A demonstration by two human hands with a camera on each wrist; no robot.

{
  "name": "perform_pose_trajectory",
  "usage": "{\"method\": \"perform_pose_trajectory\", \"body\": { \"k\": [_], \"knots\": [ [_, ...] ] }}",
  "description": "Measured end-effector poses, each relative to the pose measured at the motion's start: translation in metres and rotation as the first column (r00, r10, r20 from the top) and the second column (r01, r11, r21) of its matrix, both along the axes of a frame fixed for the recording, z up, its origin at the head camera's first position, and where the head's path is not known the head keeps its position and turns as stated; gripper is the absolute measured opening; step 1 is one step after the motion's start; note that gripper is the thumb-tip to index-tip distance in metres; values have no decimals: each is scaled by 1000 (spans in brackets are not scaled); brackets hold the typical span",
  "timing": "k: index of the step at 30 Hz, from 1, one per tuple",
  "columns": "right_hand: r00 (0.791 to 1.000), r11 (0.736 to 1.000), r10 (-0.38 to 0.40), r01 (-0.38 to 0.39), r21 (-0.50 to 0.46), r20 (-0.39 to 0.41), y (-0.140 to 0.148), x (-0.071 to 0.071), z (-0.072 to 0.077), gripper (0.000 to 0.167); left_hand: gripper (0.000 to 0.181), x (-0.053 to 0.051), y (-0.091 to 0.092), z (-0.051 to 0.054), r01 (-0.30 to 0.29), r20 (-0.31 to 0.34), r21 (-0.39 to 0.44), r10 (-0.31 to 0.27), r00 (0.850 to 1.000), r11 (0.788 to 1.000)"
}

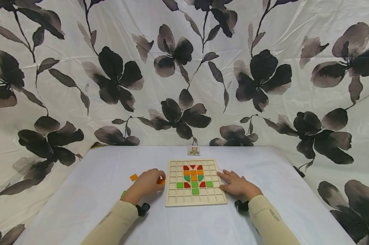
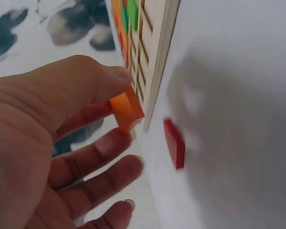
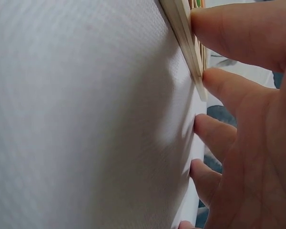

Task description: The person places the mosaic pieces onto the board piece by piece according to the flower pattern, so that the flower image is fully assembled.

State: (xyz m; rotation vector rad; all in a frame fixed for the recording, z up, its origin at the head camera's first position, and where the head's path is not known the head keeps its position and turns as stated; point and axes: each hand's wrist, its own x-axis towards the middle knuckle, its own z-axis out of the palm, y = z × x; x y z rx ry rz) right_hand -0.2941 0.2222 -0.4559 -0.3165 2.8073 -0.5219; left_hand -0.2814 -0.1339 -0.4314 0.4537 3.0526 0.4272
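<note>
Between thumb and fingertips, my left hand (image 1: 147,182) pinches an orange block (image 2: 126,109) just off the left edge of a wooden grid board (image 1: 178,200). Red, orange and green pieces lie in the board's cells in a tulip-like pattern, orange squares (image 1: 193,173) at its middle. Below the left hand, a red block (image 2: 175,143) rests on the table near the board. My right hand (image 1: 237,184) lies with fingers spread at the board's right side; its thumb and index finger touch the board's edge.
A small pattern card (image 1: 194,150) lies behind the board at the table's back. Left of my left hand is another orange piece (image 1: 133,177), and a green piece (image 1: 123,193) shows partly behind the wrist. A floral cloth (image 1: 215,112) hangs behind the white table (image 1: 196,226).
</note>
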Motion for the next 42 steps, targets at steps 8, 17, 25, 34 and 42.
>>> {"method": "perform_pose_trajectory", "body": {
  "k": [8, 17, 25, 34, 42],
  "knots": [
    [1000, 1000, -5, 5, -2, -2, 0, 0, -1, 62, 22, 6, 36, -5, 95, 13, -7, -95, 995, 995],
    [1000, 1000, -5, 5, -10, 7, 0, 1, 0, 62, 22, 11, 70, -10, 187, -5, 23, -187, 982, 982],
    [1000, 1000, -4, 4, -3, 7, 1, -1, 0, 62, 22, 8, 81, -15, 184, 40, 93, -188, 981, 979],
    [1000, 1000, 1, -1, -7, 9, 1, 0, 0, 62, 13, 5, 79, -18, 146, 113, 208, -172, 979, 967],
    [1000, 1000, -3, 3, -6, 8, 2, 0, 0, 62, 13, 9, 80, -17, 168, 95, 188, -188, 978, 968]
  ]
}}
